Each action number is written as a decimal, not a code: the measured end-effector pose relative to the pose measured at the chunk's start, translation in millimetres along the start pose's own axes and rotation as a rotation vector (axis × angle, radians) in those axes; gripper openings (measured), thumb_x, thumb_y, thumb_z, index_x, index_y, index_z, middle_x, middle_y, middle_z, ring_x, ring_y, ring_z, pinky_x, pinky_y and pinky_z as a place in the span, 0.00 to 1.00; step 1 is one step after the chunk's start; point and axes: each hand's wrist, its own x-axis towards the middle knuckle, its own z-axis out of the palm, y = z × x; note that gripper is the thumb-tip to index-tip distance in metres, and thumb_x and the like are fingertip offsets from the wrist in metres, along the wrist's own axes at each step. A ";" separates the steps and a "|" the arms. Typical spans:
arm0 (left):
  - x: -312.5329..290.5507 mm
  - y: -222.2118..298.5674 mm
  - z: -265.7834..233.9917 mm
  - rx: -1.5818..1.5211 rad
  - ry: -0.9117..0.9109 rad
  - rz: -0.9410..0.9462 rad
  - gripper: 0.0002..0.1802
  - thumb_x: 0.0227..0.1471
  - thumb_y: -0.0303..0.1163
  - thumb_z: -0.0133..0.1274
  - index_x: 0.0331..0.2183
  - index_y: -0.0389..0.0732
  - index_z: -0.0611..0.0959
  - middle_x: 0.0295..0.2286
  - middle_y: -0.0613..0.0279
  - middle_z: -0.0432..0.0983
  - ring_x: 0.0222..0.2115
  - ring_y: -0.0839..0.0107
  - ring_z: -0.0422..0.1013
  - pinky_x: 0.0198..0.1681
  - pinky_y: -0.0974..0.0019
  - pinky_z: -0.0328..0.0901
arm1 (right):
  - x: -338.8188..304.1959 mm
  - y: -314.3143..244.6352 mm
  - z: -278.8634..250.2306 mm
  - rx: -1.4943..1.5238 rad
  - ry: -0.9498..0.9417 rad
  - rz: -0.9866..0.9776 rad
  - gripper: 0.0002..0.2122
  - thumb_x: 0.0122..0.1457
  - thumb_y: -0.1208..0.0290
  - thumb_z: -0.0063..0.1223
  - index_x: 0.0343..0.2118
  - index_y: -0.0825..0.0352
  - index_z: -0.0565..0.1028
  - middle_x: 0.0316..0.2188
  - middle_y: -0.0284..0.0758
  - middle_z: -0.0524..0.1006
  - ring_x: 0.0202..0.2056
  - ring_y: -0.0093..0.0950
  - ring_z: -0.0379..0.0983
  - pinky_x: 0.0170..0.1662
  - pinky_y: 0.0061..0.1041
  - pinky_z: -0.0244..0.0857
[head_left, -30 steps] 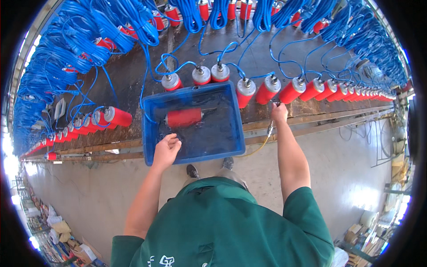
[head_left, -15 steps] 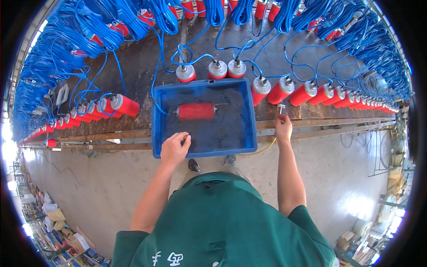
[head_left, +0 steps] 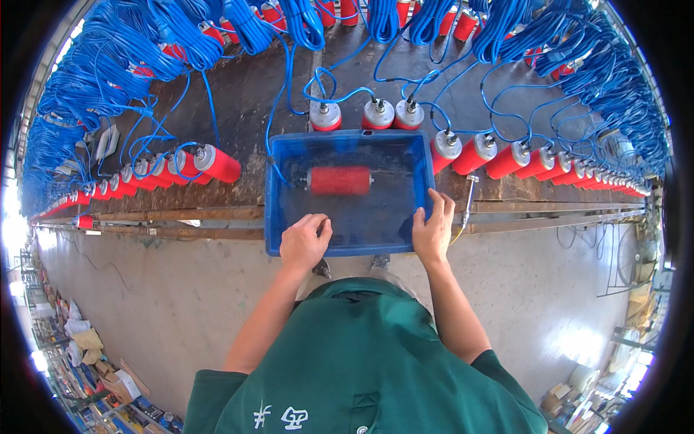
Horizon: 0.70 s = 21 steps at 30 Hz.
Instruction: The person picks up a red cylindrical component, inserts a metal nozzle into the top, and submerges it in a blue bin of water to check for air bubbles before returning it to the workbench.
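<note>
A blue plastic tub (head_left: pixel 278 235) sits at the bench's front edge, directly before me. A red cylinder (head_left: pixel 340 180) with metal ends lies sideways inside, a blue cable running from its left end. Over the tub's front rim my left hand (head_left: pixel 305 243) is loosely curled, thumb near the fingers; its palm side is hidden. My right hand (head_left: pixel 432 228) is at the tub's right front corner, thumb and fingers apart around the rim; whether it presses on the rim cannot be told. Just right of it, a slim metal tool (head_left: pixel 470 195) with a yellow hose stands at the bench edge.
Red cylinders with metal caps line the bench (head_left: pixel 246 94) on the left (head_left: pixel 217 163) and right (head_left: pixel 510 160). Three more (head_left: pixel 378 114) stand behind the tub. Bundled blue cables (head_left: pixel 65 108) crowd the back and sides. Boxes and shelves (head_left: pixel 119 387) stand behind me.
My right hand has left the metal tool and moved left to the tub's corner, its fingers opening. My left hand stays curled at the front rim. The whole view has shifted slightly.
</note>
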 end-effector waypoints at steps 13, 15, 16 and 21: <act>0.1 -2.8 0.6 -0.007 -0.025 0.016 0.11 0.59 0.36 0.61 0.38 0.40 0.89 0.33 0.56 0.86 0.33 0.54 0.83 0.38 0.56 0.75 | 1.2 -0.4 0.9 -0.044 -0.002 -0.025 0.25 0.59 0.77 0.59 0.60 0.67 0.71 0.58 0.50 0.69 0.60 0.52 0.68 0.63 0.45 0.66; 0.0 -2.7 1.3 -0.014 -0.021 0.017 0.11 0.59 0.36 0.61 0.38 0.40 0.89 0.33 0.56 0.86 0.33 0.54 0.83 0.38 0.57 0.75 | 1.3 -0.3 0.4 -0.052 -0.005 -0.025 0.25 0.58 0.77 0.60 0.60 0.67 0.71 0.58 0.50 0.69 0.59 0.52 0.68 0.62 0.46 0.67; 0.2 -1.8 0.5 -0.009 -0.014 0.023 0.11 0.59 0.36 0.61 0.38 0.40 0.89 0.33 0.56 0.86 0.33 0.54 0.83 0.38 0.56 0.75 | 1.6 -2.0 -0.7 -0.046 -0.005 -0.026 0.25 0.58 0.77 0.60 0.60 0.66 0.71 0.58 0.50 0.69 0.59 0.52 0.68 0.62 0.46 0.67; 1.0 1.1 -1.8 -0.009 -0.031 0.019 0.11 0.59 0.36 0.61 0.38 0.40 0.89 0.34 0.56 0.86 0.33 0.53 0.83 0.38 0.56 0.76 | 1.3 -1.9 -1.4 -0.045 0.003 -0.030 0.25 0.58 0.77 0.60 0.60 0.66 0.72 0.57 0.50 0.69 0.59 0.51 0.69 0.62 0.46 0.67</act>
